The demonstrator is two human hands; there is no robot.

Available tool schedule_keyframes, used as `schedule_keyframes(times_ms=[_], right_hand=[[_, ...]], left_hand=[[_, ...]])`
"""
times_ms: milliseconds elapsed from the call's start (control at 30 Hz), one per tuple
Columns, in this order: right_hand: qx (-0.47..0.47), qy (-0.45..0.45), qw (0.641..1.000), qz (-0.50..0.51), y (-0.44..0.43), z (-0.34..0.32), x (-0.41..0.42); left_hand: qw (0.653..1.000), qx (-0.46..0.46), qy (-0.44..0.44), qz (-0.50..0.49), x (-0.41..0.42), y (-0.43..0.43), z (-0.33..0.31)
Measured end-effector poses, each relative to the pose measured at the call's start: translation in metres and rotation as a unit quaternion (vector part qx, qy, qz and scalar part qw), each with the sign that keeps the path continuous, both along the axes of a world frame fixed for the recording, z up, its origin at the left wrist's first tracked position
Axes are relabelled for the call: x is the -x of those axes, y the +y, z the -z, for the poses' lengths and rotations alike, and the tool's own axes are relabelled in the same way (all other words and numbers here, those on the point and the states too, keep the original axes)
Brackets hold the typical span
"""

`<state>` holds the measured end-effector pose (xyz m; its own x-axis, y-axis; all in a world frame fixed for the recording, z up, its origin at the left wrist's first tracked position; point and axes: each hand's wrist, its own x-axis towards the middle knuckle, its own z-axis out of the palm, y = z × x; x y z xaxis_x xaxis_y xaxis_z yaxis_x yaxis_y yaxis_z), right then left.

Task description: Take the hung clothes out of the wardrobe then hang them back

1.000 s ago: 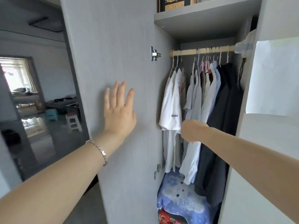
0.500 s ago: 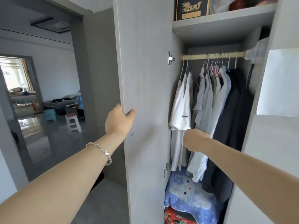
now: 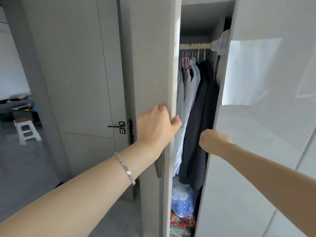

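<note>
Two wardrobe doors: grey left door (image 3: 153,65) and glossy white right door (image 3: 256,159), with a narrow gap between them. Far inside the gap, one rail (image 3: 195,46) carries the hung clothes (image 3: 193,103): one dark coat (image 3: 201,127) and at least two pale blue shirts; the hanger hooks are too small to count. Two hands: the left hand (image 3: 157,125) grasps the grey door's free edge. The right hand (image 3: 212,141) is curled at the white door's edge; whether it grasps anything cannot be told. One bracelet (image 3: 124,168). Risk: a closing grey door would likely nip the fingers or a shirt.
</note>
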<state>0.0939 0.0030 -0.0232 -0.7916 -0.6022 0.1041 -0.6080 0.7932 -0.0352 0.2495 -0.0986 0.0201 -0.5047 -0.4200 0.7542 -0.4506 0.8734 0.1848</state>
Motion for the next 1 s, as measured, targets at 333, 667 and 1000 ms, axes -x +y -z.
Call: schedule_keyframes(times_ms=[333,667,1000], right_hand=[[0.118,0.003,0.990,0.083,0.074,-0.003,0.118],[0.090,0.018,0.994,0.066,0.059,-0.001,0.221],[0.086,0.014,0.991,0.100,0.065,0.006,0.245]], left_hand=[[0.989,-0.112,-0.059,0.070,0.183,0.030,0.022],[0.991,-0.005,-0.085,-0.101,0.309,0.009,0.029],[0.962,0.100,-0.146,-0.206,0.343,-0.006,0.026]])
